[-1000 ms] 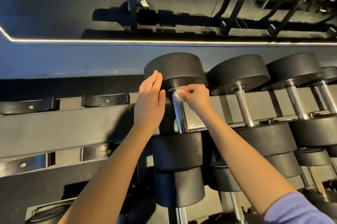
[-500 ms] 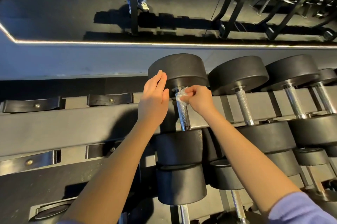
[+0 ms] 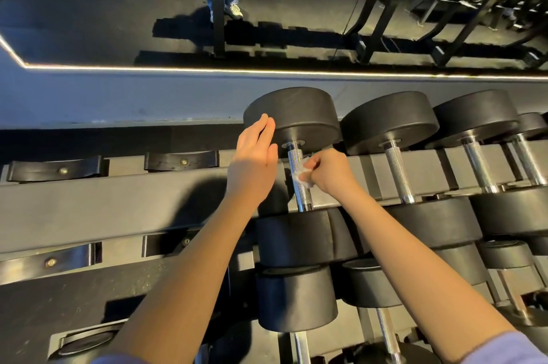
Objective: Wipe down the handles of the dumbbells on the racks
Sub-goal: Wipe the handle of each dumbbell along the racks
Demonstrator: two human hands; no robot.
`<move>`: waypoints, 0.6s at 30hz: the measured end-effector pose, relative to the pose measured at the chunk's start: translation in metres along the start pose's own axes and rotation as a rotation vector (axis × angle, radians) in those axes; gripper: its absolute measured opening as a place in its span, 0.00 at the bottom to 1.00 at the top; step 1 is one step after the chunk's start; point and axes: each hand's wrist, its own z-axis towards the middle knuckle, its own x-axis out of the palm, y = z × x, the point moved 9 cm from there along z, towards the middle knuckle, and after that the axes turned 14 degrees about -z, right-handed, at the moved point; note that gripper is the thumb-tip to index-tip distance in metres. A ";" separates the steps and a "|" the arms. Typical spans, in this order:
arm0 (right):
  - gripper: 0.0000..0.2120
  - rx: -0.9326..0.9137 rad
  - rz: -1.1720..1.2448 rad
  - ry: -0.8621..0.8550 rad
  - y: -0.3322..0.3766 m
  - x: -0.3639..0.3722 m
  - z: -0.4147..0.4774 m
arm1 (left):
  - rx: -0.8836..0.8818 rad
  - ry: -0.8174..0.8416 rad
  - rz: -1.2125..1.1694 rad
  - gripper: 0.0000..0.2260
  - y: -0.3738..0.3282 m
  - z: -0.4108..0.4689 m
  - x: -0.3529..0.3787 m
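A black dumbbell (image 3: 296, 117) lies on the top rack with a knurled chrome handle (image 3: 301, 185). My right hand (image 3: 329, 173) pinches a small white wipe (image 3: 301, 176) against the middle of that handle. My left hand (image 3: 252, 168) has straight fingers resting against the left side of the dumbbell's far weight head. Two more dumbbells (image 3: 388, 120) (image 3: 474, 114) with chrome handles lie to the right on the same rack.
The rack (image 3: 118, 203) has bare black cradles (image 3: 56, 169) to the left. Lower tiers hold more dumbbells (image 3: 296, 298). A mirror (image 3: 118, 7) behind reflects other racks and a person's legs.
My right hand has slid the wipe down the handle from just under the far weight head to its middle. The left hand has kept its place on the head.
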 end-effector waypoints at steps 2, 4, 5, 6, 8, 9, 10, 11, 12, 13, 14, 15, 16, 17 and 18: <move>0.06 -0.038 0.076 -0.100 0.011 -0.011 0.004 | -0.003 -0.002 -0.002 0.20 -0.001 0.000 -0.001; 0.06 -0.064 0.139 -0.164 0.017 -0.017 0.007 | -0.019 0.009 -0.017 0.20 0.000 0.000 0.000; 0.06 -0.075 0.153 -0.179 0.019 -0.019 0.007 | -0.023 0.013 -0.022 0.20 0.000 0.001 0.000; 0.07 -0.082 0.151 -0.183 0.020 -0.020 0.007 | -0.025 0.013 -0.028 0.20 0.001 0.001 0.000; 0.09 -0.084 0.115 -0.142 0.018 -0.016 0.004 | -0.033 0.019 -0.045 0.20 0.003 0.002 0.001; 0.09 -0.080 0.080 -0.101 0.016 -0.012 0.001 | -0.035 0.018 -0.050 0.20 0.003 0.002 0.001; 0.08 -0.073 0.045 -0.053 0.012 -0.008 -0.002 | -0.032 0.014 -0.053 0.20 0.002 0.002 0.000; 0.06 -0.070 0.018 0.000 0.008 -0.003 -0.007 | -0.032 0.012 -0.056 0.20 0.002 0.002 0.000; 0.04 -0.069 -0.013 0.053 0.005 0.002 -0.011 | -0.041 0.015 -0.062 0.20 0.003 0.001 0.001; 0.06 -0.073 -0.053 0.098 0.002 0.007 -0.014 | -0.059 0.025 -0.067 0.20 0.003 0.001 0.001; 0.09 -0.076 -0.096 0.132 -0.001 0.011 -0.016 | -0.081 0.039 -0.069 0.21 0.004 0.001 0.002; 0.12 -0.078 -0.123 0.155 -0.002 0.014 -0.018 | -0.099 0.057 -0.064 0.21 0.005 0.001 0.004; 0.12 -0.078 -0.137 0.161 -0.003 0.015 -0.020 | -0.114 0.081 -0.055 0.22 0.005 0.002 0.005; 0.11 -0.078 -0.135 0.146 -0.004 0.015 -0.020 | -0.125 0.108 -0.046 0.23 0.004 0.002 0.006; 0.07 -0.077 -0.117 0.107 -0.004 0.011 -0.020 | -0.134 0.128 -0.041 0.23 0.003 0.002 0.006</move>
